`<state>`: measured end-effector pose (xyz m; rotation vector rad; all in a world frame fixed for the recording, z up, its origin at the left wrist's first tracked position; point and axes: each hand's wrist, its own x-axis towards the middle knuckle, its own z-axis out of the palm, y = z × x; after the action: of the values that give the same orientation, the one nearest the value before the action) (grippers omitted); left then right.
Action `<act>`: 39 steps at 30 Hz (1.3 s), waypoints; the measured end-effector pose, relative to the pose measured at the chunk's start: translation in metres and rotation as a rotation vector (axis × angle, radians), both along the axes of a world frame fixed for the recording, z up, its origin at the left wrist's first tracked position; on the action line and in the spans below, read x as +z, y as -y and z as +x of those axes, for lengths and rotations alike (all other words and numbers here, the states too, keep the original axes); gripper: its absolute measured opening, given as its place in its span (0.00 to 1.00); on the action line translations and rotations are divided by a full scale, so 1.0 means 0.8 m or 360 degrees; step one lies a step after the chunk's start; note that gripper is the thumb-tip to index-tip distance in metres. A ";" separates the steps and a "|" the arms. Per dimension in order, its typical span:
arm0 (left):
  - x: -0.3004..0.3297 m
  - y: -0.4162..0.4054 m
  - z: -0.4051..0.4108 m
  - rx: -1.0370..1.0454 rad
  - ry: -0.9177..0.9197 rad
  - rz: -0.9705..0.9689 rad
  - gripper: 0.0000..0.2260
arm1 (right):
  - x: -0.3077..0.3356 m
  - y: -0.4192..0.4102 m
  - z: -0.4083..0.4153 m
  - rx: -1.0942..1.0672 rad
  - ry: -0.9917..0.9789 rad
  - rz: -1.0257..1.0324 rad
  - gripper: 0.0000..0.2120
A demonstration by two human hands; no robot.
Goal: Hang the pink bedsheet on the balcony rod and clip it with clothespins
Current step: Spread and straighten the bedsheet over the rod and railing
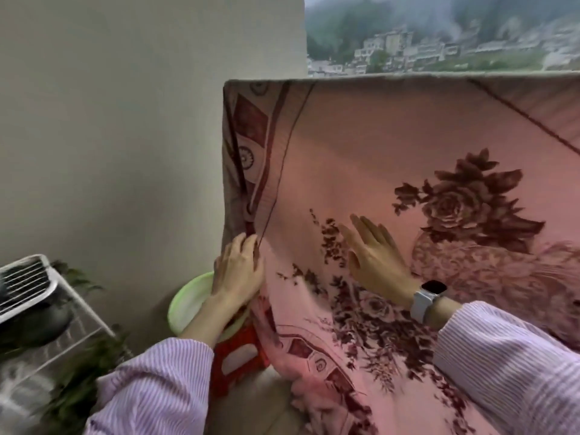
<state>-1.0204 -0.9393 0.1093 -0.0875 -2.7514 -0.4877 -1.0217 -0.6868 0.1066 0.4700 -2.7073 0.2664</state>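
Note:
The pink bedsheet (361,146), printed with dark red roses and a patterned border, hangs draped over a horizontal line at the top; the rod under the fold is hidden by the cloth. My left hand (238,268) grips the sheet's left border edge at mid height. My right hand (373,255), with a watch on its wrist, lies flat with fingers spread against the front of the sheet, holding nothing. No clothespins are visible.
A green basin (188,299) rests on a red plastic stool (235,356) just left of the sheet. A white wire rack (34,287) and green plants (75,381) stand at the lower left. A plain wall (125,120) rises on the left; hillside buildings show beyond the balcony.

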 end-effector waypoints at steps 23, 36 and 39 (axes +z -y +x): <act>-0.095 0.200 -0.427 -0.0044 0.0355 0.0875 0.39 | -0.065 0.290 -0.392 -0.0006 -0.0004 0.0072 0.26; -0.059 0.275 -0.591 -0.0364 -0.0083 0.1334 0.08 | -0.002 0.351 -0.520 -0.0025 -0.0769 0.0884 0.36; -0.030 0.304 -0.609 -0.0304 -0.0170 0.1434 0.08 | 0.027 0.365 -0.539 -0.0033 -0.0771 0.0981 0.37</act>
<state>-1.5074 -1.1827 0.0850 -0.1423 -2.1812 -1.6458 -1.4530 -0.9786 0.1279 0.5792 -2.2640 -0.6291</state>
